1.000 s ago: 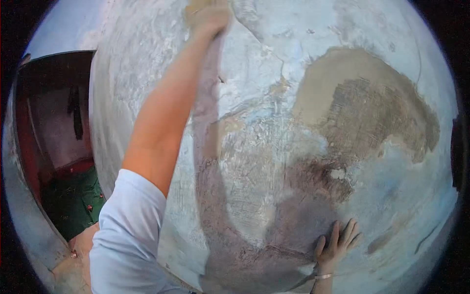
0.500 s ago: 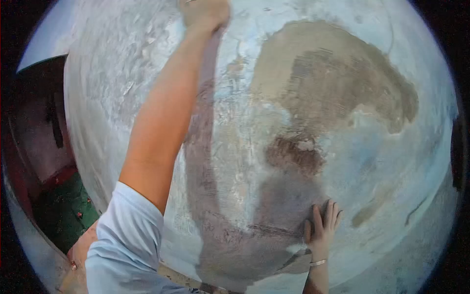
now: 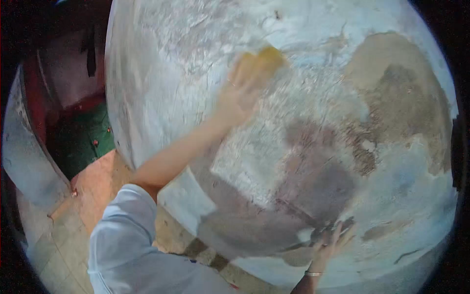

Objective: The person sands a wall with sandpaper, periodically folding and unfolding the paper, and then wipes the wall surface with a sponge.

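A large upright wall [image 3: 245, 161] with worn, peeling white and pale blue paint fills most of the view. Against its upper part, my left hand [image 3: 242, 90] is closed around a yellow sponge-like pad [image 3: 270, 60], both smeared by motion. My right hand [image 3: 329, 247], with a bracelet at the wrist, lies at the lower right with its fingers spread against the wall surface. A tan bare patch [image 3: 416, 103] shows to the right, and a darker brown one [image 3: 362, 152] sits below it.
On the left is a doorway with a green floor [image 3: 83, 137] and reddish walls. A pinkish-orange step [image 3: 100, 188] and pale floor tiles [image 3: 58, 259] lie below it. My shadow falls across the wall.
My left hand has come down from the top edge and to the right, bringing the yellow pad into view. The view has turned left; my right hand stays low on the wall.
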`<state>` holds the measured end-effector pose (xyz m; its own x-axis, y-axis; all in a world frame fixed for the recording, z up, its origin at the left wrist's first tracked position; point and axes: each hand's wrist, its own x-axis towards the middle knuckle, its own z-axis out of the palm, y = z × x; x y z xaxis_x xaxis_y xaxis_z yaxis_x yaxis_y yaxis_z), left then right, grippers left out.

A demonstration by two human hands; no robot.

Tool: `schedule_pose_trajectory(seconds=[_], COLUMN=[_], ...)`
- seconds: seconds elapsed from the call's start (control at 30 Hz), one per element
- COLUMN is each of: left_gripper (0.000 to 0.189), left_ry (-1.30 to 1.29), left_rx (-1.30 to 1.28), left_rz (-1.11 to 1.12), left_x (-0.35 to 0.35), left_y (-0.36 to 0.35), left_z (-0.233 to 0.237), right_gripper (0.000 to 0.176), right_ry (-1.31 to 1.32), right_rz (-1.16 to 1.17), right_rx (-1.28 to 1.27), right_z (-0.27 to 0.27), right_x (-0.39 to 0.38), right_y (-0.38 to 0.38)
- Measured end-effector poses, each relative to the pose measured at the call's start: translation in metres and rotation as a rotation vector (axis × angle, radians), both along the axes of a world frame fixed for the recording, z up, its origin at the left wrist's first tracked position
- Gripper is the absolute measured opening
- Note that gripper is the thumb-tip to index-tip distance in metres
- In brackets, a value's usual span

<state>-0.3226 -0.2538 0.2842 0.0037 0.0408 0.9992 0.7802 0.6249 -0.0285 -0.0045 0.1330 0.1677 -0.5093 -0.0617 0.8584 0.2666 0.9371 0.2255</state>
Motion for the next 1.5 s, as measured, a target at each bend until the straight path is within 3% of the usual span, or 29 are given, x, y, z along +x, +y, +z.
schedule_pose_trajectory(seconds=[0.07, 0.13, 0.2, 0.3, 0.47, 0.5, 0.53, 0.6, 0.63, 0.67, 0.73, 0.8, 0.9, 0.93, 1.0, 1.1, 1.17, 1.23, 1.27, 1.33, 1.4, 1.43, 1.5], left_gripper=[0.054, 0.056, 0.058, 0.065, 0.07, 0.068, 0.065, 0.061, 0.061, 0.063, 0.063, 0.06, 0.059, 0.06, 0.064, 0.066, 0.067, 0.066, 0.065, 0.064, 0.073, 0.069, 0.063], left_ry=[-0.161, -0.432, -0.348, -0.687, -1.21, -1.35, -0.935, -0.542, -0.443, -0.333, -0.226, -0.055, -0.308, -0.435, -0.793, -1.083, -1.194, -1.34, -0.951, -0.581, -0.757, -0.654, -0.432], left_rx=[0.439, 0.769, 0.789, 1.005, 1.196, 0.844, 1.074, 0.889, 0.848, 0.656, 0.502, 0.289, 0.322, 0.607, 0.887, 1.021, 0.991, 0.536, 1.138, 0.966, 1.1, 0.872, 0.374], left_rz=[-0.018, -0.006, 0.176, 0.189, 0.287, 0.528, 0.345, 0.349, 0.218, 0.266, 0.001, 0.124, 0.018, 0.025, 0.003, 0.091, 0.173, 0.902, 0.274, 0.336, -0.471, -0.29, 0.064], left_x=[-0.049, -0.083, -0.072, -0.044, -0.035, -0.039, -0.098, -0.124, -0.119, -0.141, -0.097, -0.042, -0.039, -0.043, -0.049, -0.069, -0.095, -0.083, -0.082, -0.111, -0.079, -0.042, 0.009], left_y=[-0.057, -0.1, -0.103, -0.044, -0.046, -0.076, -0.1, -0.132, -0.135, -0.138, -0.091, -0.053, -0.053, -0.047, -0.048, -0.047, -0.067, -0.08, -0.087, -0.112, -0.085, -0.055, 0.014], left_z=[-0.013, -0.076, -0.173, -0.343, -0.369, -0.315, -0.299, -0.189, -0.122, -0.094, -0.025, -0.022, -0.116, -0.166, -0.283, -0.452, -0.523, -0.462, -0.377, -0.266, -0.152, -0.106, -0.086], right_gripper=[0.057, 0.063, 0.066, 0.07, 0.071, 0.071, 0.071, 0.07, 0.069, 0.068, 0.066, 0.067, 0.066, 0.066, 0.064, 0.065, 0.066, 0.066, 0.065, 0.066, 0.065, 0.064, 0.063], right_ry=[0.127, 0.176, 0.258, 0.206, 0.148, 0.148, 0.143, 0.15, 0.189, 0.227, 0.273, 0.307, 0.303, 0.302, 0.314, 0.312, 0.276, 0.263, 0.246, 0.221, 0.218, 0.257, 0.27], right_rz=[-0.006, -0.004, 0.062, 0.07, 0.084, 0.138, 0.104, 0.051, -0.003, -0.059, -0.093, -0.036, -0.029, -0.016, -0.007, -0.011, -0.007, 0.018, 0.031, 0.012, 0.003, 0.021, 0.017], right_rx=[-0.026, -0.132, -0.235, -0.286, -0.205, -0.201, -0.207, -0.223, -0.146, -0.066, -0.003, -0.036, -0.051, -0.06, -0.076, -0.071, -0.139, -0.106, -0.088, -0.129, -0.149, -0.147, -0.172], right_z=[-0.002, -0.006, -0.014, -0.053, -0.048, -0.042, -0.038, -0.031, -0.033, -0.038, -0.045, -0.045, -0.043, -0.044, -0.046, -0.041, -0.045, -0.045, -0.045, -0.045, -0.046, -0.047, -0.057], right_x=[0.011, 0.008, 0.0, -0.037, -0.069, -0.072, -0.075, -0.089, -0.099, -0.109, -0.112, -0.116, -0.116, -0.116, -0.117, -0.117, -0.113, -0.113, -0.11, -0.109, -0.11, -0.114, -0.12], right_y=[0.008, 0.006, -0.004, -0.013, -0.047, -0.045, -0.046, -0.052, -0.05, -0.046, -0.043, -0.043, -0.049, -0.05, -0.049, -0.048, -0.051, -0.047, -0.044, -0.048, -0.052, -0.056, -0.062])
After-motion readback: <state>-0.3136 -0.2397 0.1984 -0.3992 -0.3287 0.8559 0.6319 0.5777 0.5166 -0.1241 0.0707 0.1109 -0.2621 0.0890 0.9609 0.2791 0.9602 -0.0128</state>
